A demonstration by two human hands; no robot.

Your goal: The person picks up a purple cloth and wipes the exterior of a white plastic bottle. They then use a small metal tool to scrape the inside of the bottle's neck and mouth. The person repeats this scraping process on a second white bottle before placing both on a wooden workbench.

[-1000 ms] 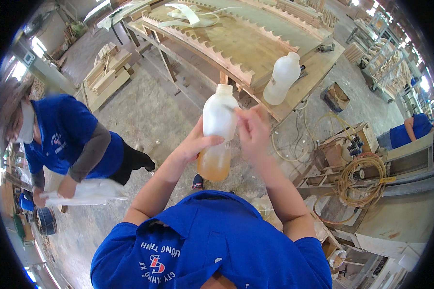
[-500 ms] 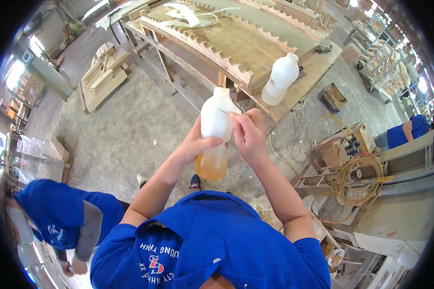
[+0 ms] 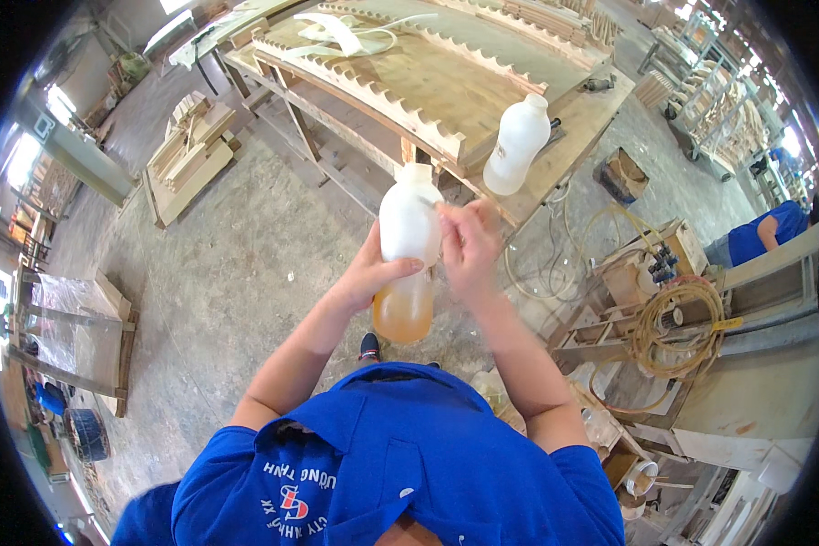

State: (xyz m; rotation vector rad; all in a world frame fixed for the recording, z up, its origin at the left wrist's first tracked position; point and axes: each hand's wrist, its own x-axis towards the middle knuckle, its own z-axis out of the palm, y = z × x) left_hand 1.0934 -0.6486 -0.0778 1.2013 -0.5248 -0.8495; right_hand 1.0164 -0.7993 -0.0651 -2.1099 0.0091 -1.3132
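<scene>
Upright in front of me is a translucent white plastic bottle [image 3: 411, 227] with amber liquid in its lower part and an uncapped-looking neck. My left hand [image 3: 380, 271] is wrapped round its narrow middle, the thumb across the front. At the bottle's upper right side, my right hand [image 3: 469, 241] is closed in a pinch. A small thin greyish piece seems to show at its fingertips against the bottle, but motion blur hides what it is. A second white bottle [image 3: 517, 150], of similar shape, stands on the corner of the wooden worktable [image 3: 555, 187] ahead.
Notched wooden strips [image 3: 373, 96] and white plastic strips [image 3: 341, 35] lie on the table. Stacked boards [image 3: 191, 164] rest on the floor at left. A coiled hose [image 3: 669, 332] hangs at right near an open box [image 3: 622, 175]. A co-worker's blue sleeve [image 3: 146, 517] shows at lower left.
The right hand has shifted slightly on the bottle's side and is now blurred. My left hand keeps its grip. The co-worker at left has mostly moved out of sight behind my shoulder.
</scene>
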